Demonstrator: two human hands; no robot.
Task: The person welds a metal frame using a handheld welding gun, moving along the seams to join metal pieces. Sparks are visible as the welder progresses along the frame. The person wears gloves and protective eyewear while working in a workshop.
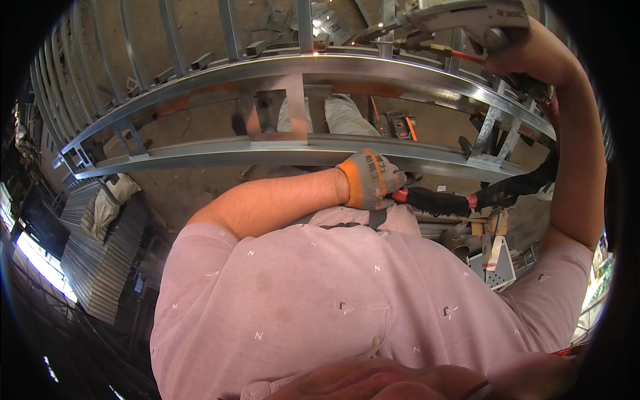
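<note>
My right hand [523,57], at the upper right, is closed round the grey handle of a handheld welding gun [460,19]. Its nozzle end reaches left over a long steel rail [427,79], where a small bright glow sits on the upper edge beside an upright bar [304,27]. In a grey and orange work glove, my left hand [373,179] is close to my waist, fingers wrapped round a black-sleeved cable [437,201] with red bands. From there the cable runs right, toward my raised right forearm. Some left fingertips are hidden.
Several upright metal bars [130,43] stand along the frame's far side, with small metal blocks [256,48] between them. A lower rail [220,153] crosses in front of me. Beyond it lies a dark device with orange trim [402,125]. Corrugated sheets [100,257] are stacked at left.
</note>
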